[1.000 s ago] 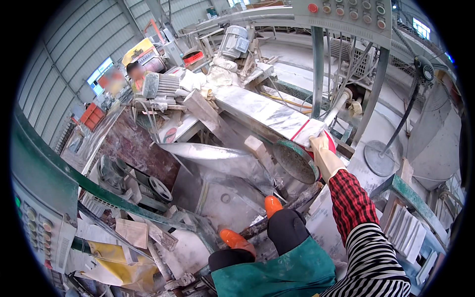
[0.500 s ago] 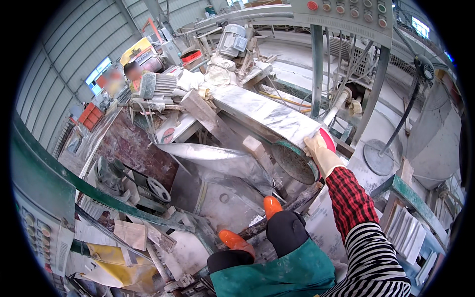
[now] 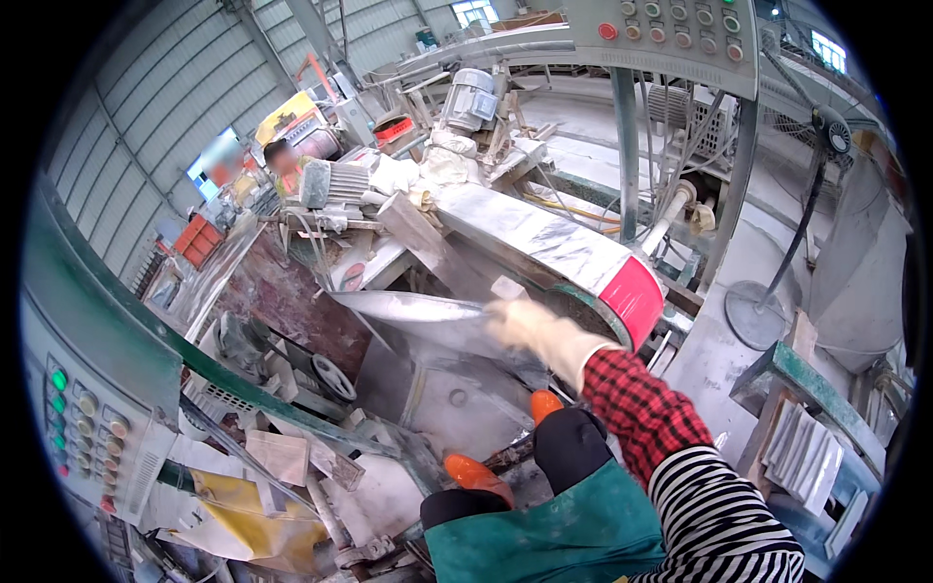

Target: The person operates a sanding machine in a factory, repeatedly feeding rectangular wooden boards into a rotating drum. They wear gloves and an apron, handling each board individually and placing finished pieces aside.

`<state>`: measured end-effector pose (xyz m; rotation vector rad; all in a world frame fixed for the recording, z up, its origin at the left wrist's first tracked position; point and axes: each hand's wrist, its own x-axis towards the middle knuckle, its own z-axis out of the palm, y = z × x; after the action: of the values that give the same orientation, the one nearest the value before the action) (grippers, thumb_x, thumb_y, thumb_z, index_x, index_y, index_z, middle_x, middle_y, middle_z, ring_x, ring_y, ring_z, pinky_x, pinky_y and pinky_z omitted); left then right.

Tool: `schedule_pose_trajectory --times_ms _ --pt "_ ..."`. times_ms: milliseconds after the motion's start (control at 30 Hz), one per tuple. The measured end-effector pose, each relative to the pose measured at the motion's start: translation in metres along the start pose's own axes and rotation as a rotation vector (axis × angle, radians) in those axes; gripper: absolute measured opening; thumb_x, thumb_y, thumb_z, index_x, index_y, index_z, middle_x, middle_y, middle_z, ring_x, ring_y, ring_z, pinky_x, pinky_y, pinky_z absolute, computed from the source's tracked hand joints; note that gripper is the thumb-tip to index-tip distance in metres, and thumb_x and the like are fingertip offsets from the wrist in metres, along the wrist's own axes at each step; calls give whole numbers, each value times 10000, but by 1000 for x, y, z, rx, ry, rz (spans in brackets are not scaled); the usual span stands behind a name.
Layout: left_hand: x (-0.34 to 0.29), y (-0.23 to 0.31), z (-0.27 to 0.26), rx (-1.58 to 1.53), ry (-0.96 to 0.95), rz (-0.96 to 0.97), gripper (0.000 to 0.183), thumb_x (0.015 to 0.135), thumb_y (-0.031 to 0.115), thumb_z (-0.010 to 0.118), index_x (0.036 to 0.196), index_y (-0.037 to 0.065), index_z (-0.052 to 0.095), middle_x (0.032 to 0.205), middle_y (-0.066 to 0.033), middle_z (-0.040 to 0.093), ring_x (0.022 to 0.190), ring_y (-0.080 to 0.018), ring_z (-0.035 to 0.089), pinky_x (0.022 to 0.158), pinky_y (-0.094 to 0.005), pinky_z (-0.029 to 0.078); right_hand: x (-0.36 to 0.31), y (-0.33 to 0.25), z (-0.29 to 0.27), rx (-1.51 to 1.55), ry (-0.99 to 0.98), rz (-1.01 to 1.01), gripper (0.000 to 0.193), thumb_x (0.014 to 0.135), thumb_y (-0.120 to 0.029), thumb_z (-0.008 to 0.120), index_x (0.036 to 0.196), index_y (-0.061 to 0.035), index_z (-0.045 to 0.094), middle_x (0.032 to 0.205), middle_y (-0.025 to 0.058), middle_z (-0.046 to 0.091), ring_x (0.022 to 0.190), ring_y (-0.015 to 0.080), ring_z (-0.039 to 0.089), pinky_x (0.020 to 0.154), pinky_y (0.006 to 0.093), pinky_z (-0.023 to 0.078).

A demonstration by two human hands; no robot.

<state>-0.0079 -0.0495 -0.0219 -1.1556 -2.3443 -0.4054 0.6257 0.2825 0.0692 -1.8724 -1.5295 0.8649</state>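
My right hand (image 3: 520, 325), in a pale glove, reaches leftward over the edge of a curved metal sheet (image 3: 413, 309). Motion blurs its fingers, and whether they grip anything cannot be made out. Just beyond the fingertips shows the squared end of a pale block (image 3: 507, 288); the rest of it lies behind the glove. To the right of the hand runs a long machine arm with a whitish top (image 3: 544, 233) and a red rounded end (image 3: 633, 296). Part of the green rim under that end is covered by my forearm. My left hand is out of view.
Control panels with buttons stand at left (image 3: 102, 428) and upper right (image 3: 671, 34). A green frame bar (image 3: 282, 408) crosses the lower left. A fan on a stand (image 3: 831, 126) is at right. Another person (image 3: 285, 165) is far off, upper left.
My right hand has left the red end of the machine arm and moved left to the pale block. The red end is now uncovered. Lights on the left panel now show green.
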Motion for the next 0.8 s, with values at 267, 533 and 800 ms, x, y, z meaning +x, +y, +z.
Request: schedule_pose_trajectory --times_ms 267,533,800 --pt "14 15 -20 -64 -215 -25 489 873 508 588 1180 136 663 1213 -214 599 1137 -377 537 972 -522 401 19 28 177 -129 -12 -266 491 876 -294 593 1356 -216 530 1004 133 710 907 320 679 820 393 529" --pt "10 32 -22 60 -164 -81 458 873 514 588 1150 162 686 1251 -176 597 1194 -351 512 1013 -506 378 -15 2 120 -198 -298 -190 450 869 -296 560 1304 -182 576 1187 138 655 1108 326 614 947 423 474" --pt "9 59 -35 69 -100 -35 453 880 496 591 1139 138 690 1293 -165 578 1213 -350 495 1029 -477 379 -11 1 119 -72 -318 -284 497 867 -328 519 1361 -267 518 1254 162 617 1148 364 583 992 461 449"
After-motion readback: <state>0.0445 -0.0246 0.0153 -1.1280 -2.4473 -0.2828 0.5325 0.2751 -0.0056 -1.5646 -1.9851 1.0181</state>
